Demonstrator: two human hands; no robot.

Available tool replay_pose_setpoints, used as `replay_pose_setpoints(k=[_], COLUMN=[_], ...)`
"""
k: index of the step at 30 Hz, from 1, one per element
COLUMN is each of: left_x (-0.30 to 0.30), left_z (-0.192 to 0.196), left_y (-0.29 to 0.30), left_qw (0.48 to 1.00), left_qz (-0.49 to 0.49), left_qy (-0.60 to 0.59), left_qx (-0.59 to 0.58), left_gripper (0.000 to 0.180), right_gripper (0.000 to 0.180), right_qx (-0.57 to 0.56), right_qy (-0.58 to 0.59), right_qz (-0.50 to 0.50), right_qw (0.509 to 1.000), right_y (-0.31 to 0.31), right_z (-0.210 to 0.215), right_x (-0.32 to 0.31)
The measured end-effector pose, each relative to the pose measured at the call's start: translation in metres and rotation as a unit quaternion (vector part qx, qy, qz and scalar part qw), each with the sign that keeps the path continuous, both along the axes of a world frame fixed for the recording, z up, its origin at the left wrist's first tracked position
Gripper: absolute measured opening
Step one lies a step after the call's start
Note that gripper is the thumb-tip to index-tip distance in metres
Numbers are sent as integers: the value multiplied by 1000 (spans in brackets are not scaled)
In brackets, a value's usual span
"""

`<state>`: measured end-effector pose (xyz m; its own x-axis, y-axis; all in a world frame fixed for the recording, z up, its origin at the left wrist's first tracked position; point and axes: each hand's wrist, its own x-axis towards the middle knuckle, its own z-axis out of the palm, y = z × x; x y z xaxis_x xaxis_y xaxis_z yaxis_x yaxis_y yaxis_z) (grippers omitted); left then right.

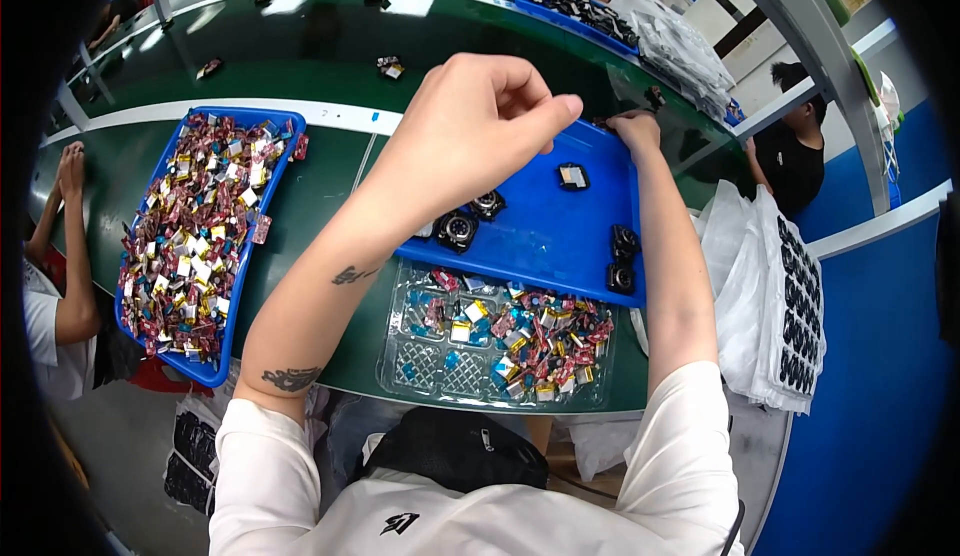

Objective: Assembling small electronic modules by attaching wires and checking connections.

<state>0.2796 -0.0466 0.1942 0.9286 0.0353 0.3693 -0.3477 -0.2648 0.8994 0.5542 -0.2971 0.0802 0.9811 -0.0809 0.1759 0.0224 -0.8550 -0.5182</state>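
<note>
My left hand [485,111] is raised over the blue tray [540,221] in front of me, its fingers curled in toward the thumb. Whatever it may hold is hidden. At the tray's far right corner is my right hand [637,131], fingers pressed together beside a small dark item too unclear to name. Black round-faced cases [456,230] sit at the tray's left, partly under my left forearm, and more black cases [622,261] lie along its right edge. A black case with a pale square inside [572,176] lies near the middle.
A clear compartment tray [400,341] nearer me holds small red boards with silver and yellow parts. Similar parts heap a long blue tray [238,311] at left. A conveyor belt [300,41] carries scattered pieces beyond a white rail. White bags and black-filled sheets [795,306] stand at right. Other people sit nearby.
</note>
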Motion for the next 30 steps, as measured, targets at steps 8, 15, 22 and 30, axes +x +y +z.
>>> replay_pose_setpoints(k=[8,15,22,30], left_x=[3,1,-8,-6], left_z=[-10,-21,-23,-26], left_y=[-5,-25,-36,-42], left_qw=[998,993,970,931], left_qz=[-10,-55,-157,-303], left_qy=[-16,-23,28,98], left_qx=[64,106,181,178], left_gripper=[27,22,15,23], right_gripper=[17,27,15,11], right_qx=[147,-146,65,472], right_qy=[-25,-135,-168,-34], right_qz=[363,542,510,396], right_qw=[920,817,841,787], right_y=[23,20,8,-14], right_z=[73,44,28,9], right_x=[-170,-286,-275,-272])
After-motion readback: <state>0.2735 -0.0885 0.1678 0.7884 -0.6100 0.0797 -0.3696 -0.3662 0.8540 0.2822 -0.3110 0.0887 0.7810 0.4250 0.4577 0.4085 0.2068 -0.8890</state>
